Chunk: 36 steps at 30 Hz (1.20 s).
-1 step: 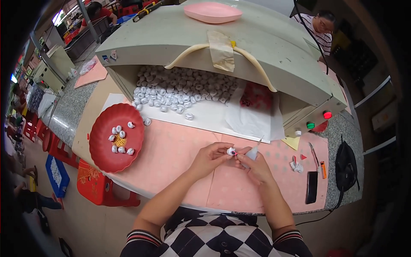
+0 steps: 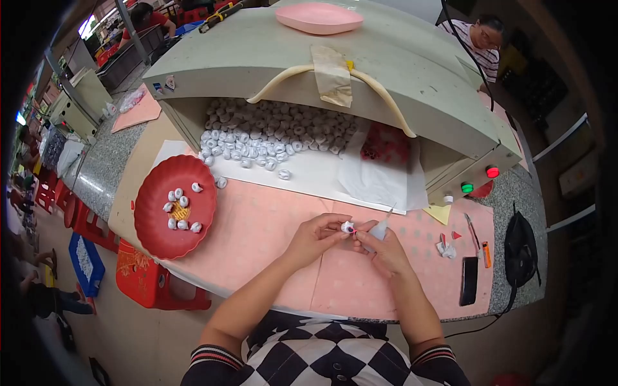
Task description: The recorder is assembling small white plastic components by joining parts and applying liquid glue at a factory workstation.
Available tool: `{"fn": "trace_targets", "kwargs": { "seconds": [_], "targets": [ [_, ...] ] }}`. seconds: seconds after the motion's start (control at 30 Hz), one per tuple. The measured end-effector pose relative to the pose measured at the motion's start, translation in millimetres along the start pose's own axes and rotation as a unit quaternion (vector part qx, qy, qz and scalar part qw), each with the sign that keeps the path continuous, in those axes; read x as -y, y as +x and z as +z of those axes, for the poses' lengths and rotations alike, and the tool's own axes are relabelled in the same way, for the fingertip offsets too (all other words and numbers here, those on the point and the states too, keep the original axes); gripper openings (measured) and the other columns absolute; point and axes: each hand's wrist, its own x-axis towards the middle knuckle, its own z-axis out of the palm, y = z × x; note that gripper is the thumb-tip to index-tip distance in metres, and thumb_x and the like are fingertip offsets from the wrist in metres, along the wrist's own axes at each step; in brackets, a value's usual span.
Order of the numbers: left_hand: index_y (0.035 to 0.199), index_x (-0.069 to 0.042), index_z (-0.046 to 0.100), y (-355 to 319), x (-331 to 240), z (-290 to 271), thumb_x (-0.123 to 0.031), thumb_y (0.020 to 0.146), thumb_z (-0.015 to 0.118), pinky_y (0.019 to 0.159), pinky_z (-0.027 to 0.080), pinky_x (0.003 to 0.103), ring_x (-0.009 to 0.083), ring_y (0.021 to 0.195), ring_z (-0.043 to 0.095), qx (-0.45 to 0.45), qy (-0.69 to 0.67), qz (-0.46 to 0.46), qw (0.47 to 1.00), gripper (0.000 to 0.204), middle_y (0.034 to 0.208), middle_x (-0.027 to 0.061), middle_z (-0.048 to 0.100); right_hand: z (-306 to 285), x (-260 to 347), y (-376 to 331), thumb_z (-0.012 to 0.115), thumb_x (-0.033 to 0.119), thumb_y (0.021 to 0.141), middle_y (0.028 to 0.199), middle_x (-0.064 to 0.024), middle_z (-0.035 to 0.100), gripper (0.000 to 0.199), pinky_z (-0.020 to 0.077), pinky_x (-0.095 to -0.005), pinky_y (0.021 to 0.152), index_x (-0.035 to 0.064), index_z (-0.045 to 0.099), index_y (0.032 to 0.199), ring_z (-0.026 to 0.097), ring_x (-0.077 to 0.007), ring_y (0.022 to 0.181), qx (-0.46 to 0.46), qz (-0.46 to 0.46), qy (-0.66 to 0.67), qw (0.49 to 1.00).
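Observation:
Between its thumb and fingertips my left hand (image 2: 315, 239) pinches a small white rounded piece (image 2: 347, 227), with a dark spot and a bit of bright pink on its right side. My right hand (image 2: 384, 249) is closed around a translucent squeeze bottle (image 2: 378, 230) whose thin needle tip points up and away. The right thumb and forefinger also meet at the pink bit, touching or nearly touching the white piece. Whether they grip a separate tool there is too small to tell. Both hands are just above the pink table covering (image 2: 270, 222).
A grey box-shaped machine (image 2: 257, 80) holds many white pieces (image 2: 277, 128) and a sheet with small red parts (image 2: 384, 145). At left stands a red fluted bowl (image 2: 151, 222) with several white pieces. Phone (image 2: 468, 281), lighter (image 2: 486, 255), tweezers-like tool (image 2: 473, 233) and black bag (image 2: 520, 251) lie right.

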Motion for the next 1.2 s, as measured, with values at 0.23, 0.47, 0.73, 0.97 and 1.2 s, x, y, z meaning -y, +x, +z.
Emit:
{"fn": "trace_targets", "kwargs": {
  "seconds": [0.23,0.47,0.73,0.97,1.2],
  "targets": [
    [0.121,0.001,0.055,-2.8,0.7,-5.6,0.005,0.087,0.06,0.093,0.049,0.03,0.0169,0.107,0.059,0.02,0.0,0.001,1.0,0.035,0.121,0.0103,0.057,1.9,-8.1,4.4,0.065,0.007,0.088,0.091,-0.0061,0.064,0.01,0.0535,-0.0279,0.073,0.0027,0.061,0.096,0.062,-0.014,0.08,0.002,0.002,0.016,1.0],
    [0.117,0.0,0.059,-4.1,-5.0,-1.4,0.005,0.087,0.059,0.095,0.049,0.032,0.0183,0.111,0.057,0.015,-0.015,0.004,1.0,0.03,0.125,0.0109,0.054,-1.2,-17.6,9.1,0.064,0.007,0.088,0.091,-0.0078,0.063,0.01,0.0533,-0.0274,0.073,0.0024,0.06,0.096,0.062,-0.014,0.078,-0.003,-0.034,-0.014,0.999],
    [0.117,0.0,0.057,-2.0,-6.3,-4.1,0.0,0.091,0.057,0.093,0.049,0.031,0.0167,0.108,0.058,0.009,-0.077,-0.032,0.997,0.026,0.119,0.0086,0.058,18.8,-13.1,10.4,0.065,0.005,0.087,0.093,-0.0068,0.062,0.018,0.0532,-0.026,0.072,0.0008,0.057,0.103,0.061,-0.0117,0.08,-0.011,-0.139,-0.05,0.989],
    [0.119,0.0,0.054,-7.0,1.4,6.6,-0.004,0.093,0.055,0.09,0.05,0.029,0.0142,0.104,0.058,0.018,-0.078,-0.014,0.997,0.026,0.115,0.0071,0.059,8.8,-15.9,6.5,0.065,0.0,0.084,0.091,-0.0046,0.061,0.024,0.0533,-0.0234,0.073,-0.0013,0.061,0.108,0.06,-0.01,0.081,-0.01,-0.174,-0.149,0.973],
    [0.12,0.0,0.052,-11.9,4.9,7.5,-0.006,0.095,0.054,0.091,0.049,0.029,0.0141,0.105,0.057,0.009,-0.06,0.013,0.998,0.026,0.115,0.0074,0.057,16.9,-18.4,5.4,0.065,-0.002,0.083,0.088,-0.0047,0.061,0.023,0.0555,-0.025,0.072,-0.0022,0.06,0.106,0.061,-0.011,0.078,-0.012,-0.145,-0.095,0.985]
  ]
}}
